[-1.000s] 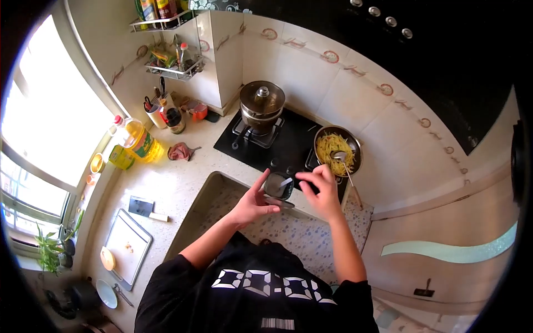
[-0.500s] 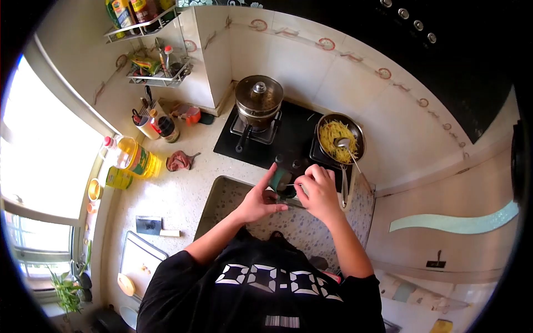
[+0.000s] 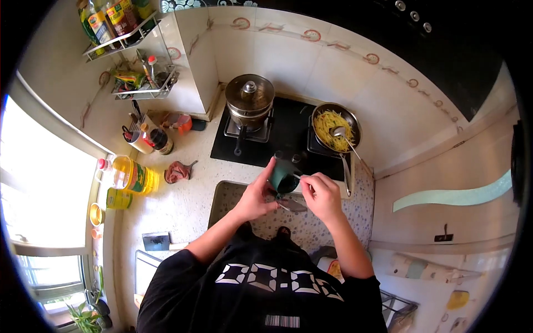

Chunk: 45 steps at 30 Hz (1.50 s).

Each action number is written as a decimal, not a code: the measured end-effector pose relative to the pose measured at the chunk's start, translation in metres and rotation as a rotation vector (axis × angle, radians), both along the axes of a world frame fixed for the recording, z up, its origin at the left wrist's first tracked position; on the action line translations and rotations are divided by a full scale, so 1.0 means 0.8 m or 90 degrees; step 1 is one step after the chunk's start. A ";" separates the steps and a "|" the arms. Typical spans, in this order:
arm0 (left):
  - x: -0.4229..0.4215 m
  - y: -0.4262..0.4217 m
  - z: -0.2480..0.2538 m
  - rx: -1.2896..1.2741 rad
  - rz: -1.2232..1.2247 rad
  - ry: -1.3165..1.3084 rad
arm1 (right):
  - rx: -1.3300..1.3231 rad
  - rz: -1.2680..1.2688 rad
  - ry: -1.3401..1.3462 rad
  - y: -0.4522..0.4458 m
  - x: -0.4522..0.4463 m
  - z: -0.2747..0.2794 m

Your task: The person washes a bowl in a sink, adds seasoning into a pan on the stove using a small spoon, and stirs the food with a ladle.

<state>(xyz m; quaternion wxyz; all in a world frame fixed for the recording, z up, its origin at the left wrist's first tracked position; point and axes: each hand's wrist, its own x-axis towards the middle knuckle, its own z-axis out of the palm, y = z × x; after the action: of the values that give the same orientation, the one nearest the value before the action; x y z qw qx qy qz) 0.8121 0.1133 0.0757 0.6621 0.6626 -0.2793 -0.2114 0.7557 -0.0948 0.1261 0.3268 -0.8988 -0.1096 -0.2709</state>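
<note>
My left hand (image 3: 256, 194) is wrapped round a small dark green container (image 3: 284, 178), whose lid (image 3: 292, 205) hangs open below it. At the container's mouth, my right hand (image 3: 323, 194) pinches the end of a thin light handle, the rest of which is inside or hidden. Beyond my hands, the black stove (image 3: 288, 122) bears a lidded steel pot (image 3: 250, 102) on the left. On its right burner, a frying pan (image 3: 355, 130) holds yellow shredded food (image 3: 328, 123) with a metal ladle (image 3: 340, 132) resting in it.
The sink (image 3: 225, 194) lies under my left arm. At the left are an oil bottle (image 3: 132, 174), a dark sauce bottle (image 3: 161, 142), a piece of meat (image 3: 177, 172), a knife holder (image 3: 137, 141) and a cleaver (image 3: 156, 241). Wall racks (image 3: 144, 91) hold bottles.
The container has tilted and its lid shows more below. My right hand has closed on the thin handle and come in to the container's mouth. The camera view has shifted.
</note>
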 end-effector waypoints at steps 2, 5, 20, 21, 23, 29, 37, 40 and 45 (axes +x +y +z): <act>0.000 -0.003 0.001 -0.013 -0.014 0.015 | -0.011 -0.015 -0.032 -0.004 -0.001 0.001; -0.003 -0.011 -0.003 -0.059 -0.031 0.052 | -0.034 -0.017 -0.053 -0.010 -0.006 0.003; -0.052 -0.128 -0.011 -0.094 0.014 0.105 | 0.453 0.045 0.271 -0.125 -0.051 -0.051; -0.056 -0.138 -0.012 -0.096 0.015 0.103 | 0.483 0.046 0.285 -0.133 -0.054 -0.056; -0.064 -0.160 -0.016 -0.086 0.024 0.098 | 0.536 0.042 0.332 -0.152 -0.061 -0.060; -0.083 -0.209 -0.019 0.023 0.071 0.032 | 0.589 0.057 0.362 -0.204 -0.071 -0.072; -0.089 -0.236 -0.003 0.137 0.104 -0.013 | 0.526 0.095 0.450 -0.241 -0.058 -0.078; -0.081 -0.235 -0.013 0.121 0.111 -0.029 | 0.538 0.085 0.446 -0.240 -0.050 -0.080; -0.061 -0.222 -0.021 0.100 0.118 0.021 | 0.389 0.062 0.334 -0.232 -0.031 -0.065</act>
<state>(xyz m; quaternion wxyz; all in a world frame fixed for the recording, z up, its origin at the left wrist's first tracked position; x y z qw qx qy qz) 0.7630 -0.0643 0.0586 0.6296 0.7316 -0.1883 -0.1816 0.7307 -0.2807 0.0742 0.6084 -0.7925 0.0205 -0.0367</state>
